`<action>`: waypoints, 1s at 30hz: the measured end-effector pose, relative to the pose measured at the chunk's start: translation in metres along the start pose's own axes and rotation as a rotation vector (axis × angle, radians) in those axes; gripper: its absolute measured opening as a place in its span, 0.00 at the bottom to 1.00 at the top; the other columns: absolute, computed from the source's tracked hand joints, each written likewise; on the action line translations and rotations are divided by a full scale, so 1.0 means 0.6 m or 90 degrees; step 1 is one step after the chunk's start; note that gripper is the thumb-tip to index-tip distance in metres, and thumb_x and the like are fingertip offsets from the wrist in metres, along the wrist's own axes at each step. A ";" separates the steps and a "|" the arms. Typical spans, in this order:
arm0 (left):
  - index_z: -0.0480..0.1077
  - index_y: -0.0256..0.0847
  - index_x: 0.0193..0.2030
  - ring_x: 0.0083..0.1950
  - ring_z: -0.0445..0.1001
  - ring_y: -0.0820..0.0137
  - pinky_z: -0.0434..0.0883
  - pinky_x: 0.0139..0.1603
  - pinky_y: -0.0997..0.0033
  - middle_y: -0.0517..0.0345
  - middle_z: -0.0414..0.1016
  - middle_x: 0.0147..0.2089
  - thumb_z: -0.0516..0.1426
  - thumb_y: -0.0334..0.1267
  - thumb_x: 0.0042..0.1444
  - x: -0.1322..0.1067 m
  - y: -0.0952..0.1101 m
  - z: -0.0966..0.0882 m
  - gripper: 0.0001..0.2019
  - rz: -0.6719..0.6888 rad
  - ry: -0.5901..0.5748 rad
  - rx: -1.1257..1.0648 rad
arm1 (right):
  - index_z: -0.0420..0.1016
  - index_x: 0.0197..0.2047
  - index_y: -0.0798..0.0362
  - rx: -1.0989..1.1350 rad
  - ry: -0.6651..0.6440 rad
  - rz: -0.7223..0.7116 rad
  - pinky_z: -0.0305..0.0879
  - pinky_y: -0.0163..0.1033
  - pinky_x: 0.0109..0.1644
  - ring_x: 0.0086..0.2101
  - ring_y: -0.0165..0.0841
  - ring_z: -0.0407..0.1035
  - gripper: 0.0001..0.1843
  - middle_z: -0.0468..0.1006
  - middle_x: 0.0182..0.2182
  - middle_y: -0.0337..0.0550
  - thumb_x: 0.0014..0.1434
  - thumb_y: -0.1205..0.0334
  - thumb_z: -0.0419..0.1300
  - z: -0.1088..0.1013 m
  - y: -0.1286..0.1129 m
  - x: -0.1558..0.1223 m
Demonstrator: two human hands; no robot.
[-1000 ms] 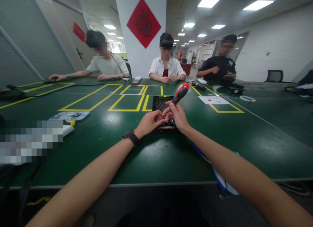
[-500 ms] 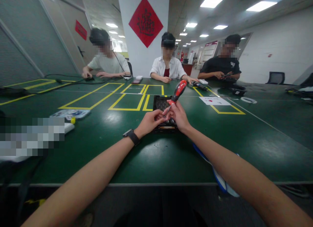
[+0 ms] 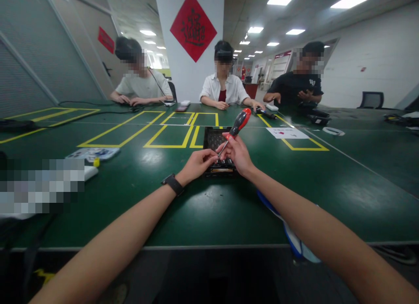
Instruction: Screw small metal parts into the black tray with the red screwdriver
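A red and black screwdriver [image 3: 241,121] slants down to the left, its handle pointing up and away to the right. My right hand [image 3: 241,155] is closed around the front of the handle and the shaft. At the shaft's tip, the thumb and fingers of my left hand [image 3: 198,163] are pinched together; whatever lies between them is too small to make out. Beneath both hands stands an open black case [image 3: 209,136] with several small metallic pieces inside, partly covered by my fingers.
Yellow tape rectangles mark the green table [image 3: 157,208]. A printed paper sheet [image 3: 284,133] and a white ring [image 3: 333,131] lie right of the case. A blue-edged item [image 3: 293,240] sits under my right forearm. Three people sit across the table.
The screwdriver has tilted slightly to the right, and my left fingers have drawn back a little from its tip. Across the table, the right-hand person's hands have moved apart.
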State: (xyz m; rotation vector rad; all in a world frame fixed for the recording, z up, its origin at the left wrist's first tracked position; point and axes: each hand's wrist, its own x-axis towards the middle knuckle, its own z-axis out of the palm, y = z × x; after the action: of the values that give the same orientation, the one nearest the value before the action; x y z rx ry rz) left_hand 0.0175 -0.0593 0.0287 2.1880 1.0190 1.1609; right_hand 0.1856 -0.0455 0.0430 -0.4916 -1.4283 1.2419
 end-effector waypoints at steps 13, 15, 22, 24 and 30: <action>0.71 0.34 0.34 0.28 0.66 0.75 0.62 0.30 0.76 0.58 0.72 0.29 0.54 0.45 0.54 0.002 0.009 -0.010 0.14 -0.033 -0.082 -0.075 | 0.59 0.50 0.51 -0.027 -0.028 0.010 0.64 0.31 0.25 0.20 0.24 0.68 0.20 0.75 0.26 0.36 0.59 0.48 0.50 0.002 -0.002 0.000; 0.71 0.34 0.35 0.29 0.66 0.75 0.63 0.31 0.76 0.58 0.72 0.30 0.55 0.45 0.54 0.003 0.010 -0.011 0.14 -0.038 -0.086 -0.089 | 0.59 0.50 0.50 -0.026 -0.026 0.009 0.64 0.31 0.26 0.20 0.24 0.68 0.20 0.75 0.27 0.36 0.59 0.48 0.50 0.002 -0.002 0.000; 0.69 0.34 0.33 0.26 0.65 0.77 0.63 0.29 0.76 0.60 0.69 0.26 0.60 0.46 0.48 0.007 -0.001 -0.008 0.15 -0.060 -0.056 -0.116 | 0.59 0.50 0.50 -0.038 -0.034 0.005 0.65 0.31 0.28 0.21 0.24 0.68 0.20 0.75 0.27 0.36 0.59 0.48 0.51 0.007 -0.009 -0.004; 0.70 0.33 0.34 0.28 0.68 0.75 0.65 0.31 0.74 0.57 0.72 0.28 0.59 0.46 0.49 0.007 -0.003 -0.011 0.16 -0.065 -0.082 -0.144 | 0.59 0.50 0.50 -0.040 -0.033 0.003 0.65 0.31 0.28 0.21 0.24 0.68 0.20 0.75 0.27 0.36 0.59 0.48 0.51 0.008 -0.010 -0.006; 0.72 0.33 0.38 0.34 0.72 0.71 0.69 0.38 0.70 0.51 0.76 0.34 0.58 0.46 0.50 0.007 0.001 -0.018 0.16 -0.060 -0.104 -0.176 | 0.59 0.49 0.50 -0.044 -0.027 0.002 0.64 0.31 0.27 0.22 0.25 0.68 0.19 0.75 0.27 0.36 0.59 0.48 0.51 0.008 -0.012 -0.007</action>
State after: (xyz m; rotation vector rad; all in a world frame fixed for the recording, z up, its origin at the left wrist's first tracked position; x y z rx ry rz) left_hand 0.0103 -0.0561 0.0370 1.9590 0.8305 0.9974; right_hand 0.1852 -0.0537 0.0483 -0.5182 -1.5107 1.2146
